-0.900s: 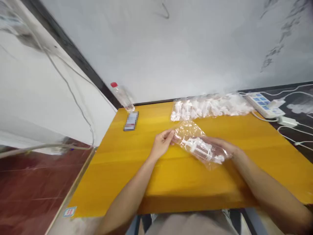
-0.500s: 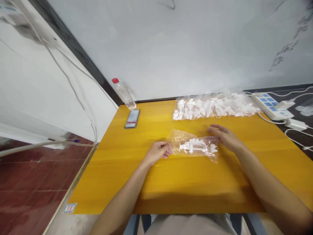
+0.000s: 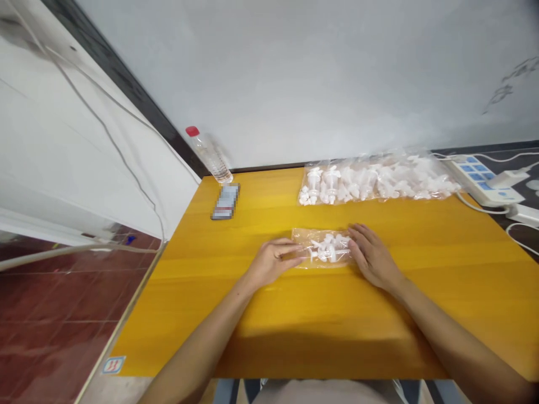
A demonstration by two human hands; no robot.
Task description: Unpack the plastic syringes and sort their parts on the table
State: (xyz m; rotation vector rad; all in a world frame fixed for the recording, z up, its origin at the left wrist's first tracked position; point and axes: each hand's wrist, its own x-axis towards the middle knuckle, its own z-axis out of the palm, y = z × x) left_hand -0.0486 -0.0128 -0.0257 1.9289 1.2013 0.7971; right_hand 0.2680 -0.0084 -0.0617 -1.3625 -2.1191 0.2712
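Note:
A clear plastic bag [image 3: 301, 261] lies on the yellow table in front of me, with white plastic parts [image 3: 328, 249] inside, one shaped like a syringe. At its left end is my left hand [image 3: 272, 261], thumb and fingers apart and touching the edge of the film. My right hand [image 3: 374, 258] rests over the right end of the bag, fingers stretched out, and hides that end. Farther back, a row of similar clear bags [image 3: 370, 182] with white plastic parts lies along the wall side of the table.
A clear bottle with a red cap [image 3: 192, 131] stands at the table's back left corner, a phone [image 3: 226, 201] lying in front of it. On the right is a white power strip [image 3: 484, 182] with plugs and cables. A whitish board [image 3: 273, 84] rises behind the table [image 3: 189, 292].
My right hand has moved left and down onto the bag's right end. The left hand's pinch has loosened, its fingers now apart. The bag lies flatter, and the view has shifted slightly.

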